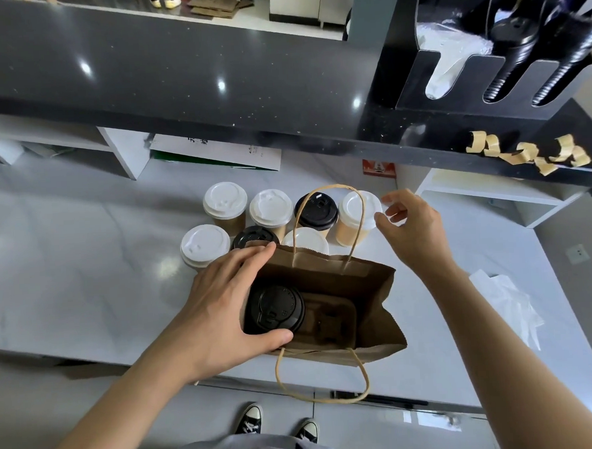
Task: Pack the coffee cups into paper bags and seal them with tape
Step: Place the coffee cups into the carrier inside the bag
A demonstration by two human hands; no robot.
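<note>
A brown paper bag (378,309) stands open on the white counter, its twine handles up. Inside lies a cardboard cup carrier (334,322) with a black-lidded cup (275,309) in its left slot. My left hand (223,303) is wrapped around that cup at the bag's left edge. My right hand (409,225) hovers beside a white-lidded cup (356,217) behind the bag, fingers apart and holding nothing. Several more cups, white-lidded (225,202) and black-lidded (316,211), stand clustered behind the bag.
A dark raised counter ledge (177,76) runs across the back. Strips of tan tape (531,153) hang from its right edge below a black lid and cup dispenser (484,49). A clear plastic bag (508,302) lies at the right. White shelves (492,193) sit under the ledge.
</note>
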